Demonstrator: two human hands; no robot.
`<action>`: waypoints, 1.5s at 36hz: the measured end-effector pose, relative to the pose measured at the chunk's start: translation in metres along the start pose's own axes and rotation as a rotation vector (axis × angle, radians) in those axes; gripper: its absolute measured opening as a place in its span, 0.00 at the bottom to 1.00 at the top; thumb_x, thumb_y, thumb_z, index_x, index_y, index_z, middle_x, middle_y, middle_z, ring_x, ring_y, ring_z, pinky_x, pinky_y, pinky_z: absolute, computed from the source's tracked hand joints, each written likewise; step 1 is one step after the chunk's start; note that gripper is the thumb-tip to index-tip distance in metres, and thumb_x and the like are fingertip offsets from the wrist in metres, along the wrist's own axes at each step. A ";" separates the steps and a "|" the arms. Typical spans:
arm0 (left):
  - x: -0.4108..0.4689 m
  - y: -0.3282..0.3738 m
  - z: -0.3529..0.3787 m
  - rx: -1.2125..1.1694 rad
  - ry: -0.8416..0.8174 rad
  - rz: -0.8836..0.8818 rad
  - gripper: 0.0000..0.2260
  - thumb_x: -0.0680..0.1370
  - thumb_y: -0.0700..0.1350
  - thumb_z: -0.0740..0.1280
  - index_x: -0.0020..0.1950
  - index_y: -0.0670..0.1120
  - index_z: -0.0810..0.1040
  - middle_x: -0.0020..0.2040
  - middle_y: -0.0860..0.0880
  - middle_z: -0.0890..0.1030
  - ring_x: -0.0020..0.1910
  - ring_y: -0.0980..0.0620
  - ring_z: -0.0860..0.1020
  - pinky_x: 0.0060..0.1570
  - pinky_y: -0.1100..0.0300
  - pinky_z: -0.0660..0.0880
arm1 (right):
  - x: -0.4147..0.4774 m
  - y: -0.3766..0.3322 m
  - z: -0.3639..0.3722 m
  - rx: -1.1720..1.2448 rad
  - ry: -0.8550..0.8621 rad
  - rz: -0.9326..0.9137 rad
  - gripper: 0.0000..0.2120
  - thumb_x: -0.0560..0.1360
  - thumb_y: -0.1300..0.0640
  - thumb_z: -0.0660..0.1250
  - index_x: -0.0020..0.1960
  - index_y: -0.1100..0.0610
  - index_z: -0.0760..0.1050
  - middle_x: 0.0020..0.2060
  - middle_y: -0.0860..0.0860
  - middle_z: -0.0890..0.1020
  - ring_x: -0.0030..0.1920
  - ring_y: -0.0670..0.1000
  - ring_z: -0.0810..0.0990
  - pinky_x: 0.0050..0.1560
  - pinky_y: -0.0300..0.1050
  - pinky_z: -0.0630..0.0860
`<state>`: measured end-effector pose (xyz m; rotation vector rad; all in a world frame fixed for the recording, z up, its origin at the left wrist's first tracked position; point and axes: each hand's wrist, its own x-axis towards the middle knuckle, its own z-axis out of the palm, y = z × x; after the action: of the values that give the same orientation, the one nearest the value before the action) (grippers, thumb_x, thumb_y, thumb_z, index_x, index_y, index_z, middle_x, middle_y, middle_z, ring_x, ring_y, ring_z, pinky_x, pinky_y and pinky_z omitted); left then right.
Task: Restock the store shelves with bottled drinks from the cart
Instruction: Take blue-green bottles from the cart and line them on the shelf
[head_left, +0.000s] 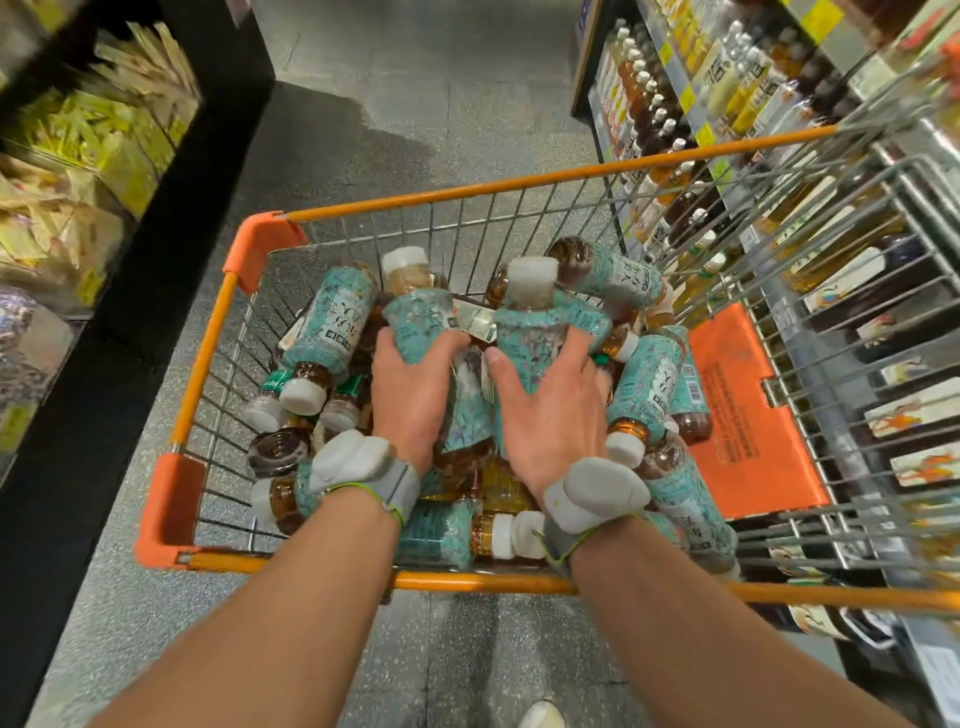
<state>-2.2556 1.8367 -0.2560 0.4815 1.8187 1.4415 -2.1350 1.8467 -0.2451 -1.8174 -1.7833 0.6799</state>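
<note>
An orange-rimmed wire cart stands in front of me, filled with several tea bottles with teal labels and white caps. My left hand grips one upright bottle by its body. My right hand grips a second upright bottle beside it. Both bottles are raised a little above the heap, caps pointing up and away from me. More bottles lie on their sides around and under my hands. Grey sensor bands sit on both wrists.
The drinks shelves run along the right, with rows of amber and pale bottles. An orange fold-down seat panel is at the cart's right. A dark shelf unit with yellow packets stands on the left. Grey speckled floor lies ahead.
</note>
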 end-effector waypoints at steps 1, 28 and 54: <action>-0.001 0.000 0.002 0.012 -0.038 0.005 0.21 0.63 0.60 0.70 0.53 0.55 0.78 0.46 0.54 0.84 0.45 0.53 0.83 0.52 0.47 0.80 | 0.000 0.000 0.000 -0.002 -0.007 -0.001 0.36 0.75 0.30 0.59 0.72 0.53 0.56 0.64 0.58 0.75 0.63 0.64 0.70 0.56 0.57 0.71; -0.018 0.060 0.009 -0.030 -0.240 0.057 0.14 0.70 0.49 0.74 0.54 0.54 0.76 0.44 0.60 0.82 0.39 0.65 0.81 0.36 0.64 0.75 | 0.009 -0.038 -0.059 0.179 0.003 0.014 0.38 0.76 0.35 0.64 0.79 0.49 0.53 0.74 0.54 0.68 0.72 0.60 0.67 0.68 0.55 0.65; -0.155 0.381 0.099 -0.102 -0.548 0.519 0.18 0.71 0.47 0.77 0.57 0.44 0.80 0.50 0.46 0.86 0.49 0.45 0.85 0.47 0.52 0.83 | 0.055 -0.145 -0.351 0.438 0.314 -0.076 0.26 0.73 0.39 0.61 0.68 0.47 0.64 0.55 0.50 0.81 0.52 0.57 0.79 0.51 0.52 0.76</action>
<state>-2.1410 1.9065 0.1453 1.2281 1.2209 1.5223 -2.0104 1.9011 0.1143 -1.4608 -1.3639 0.6528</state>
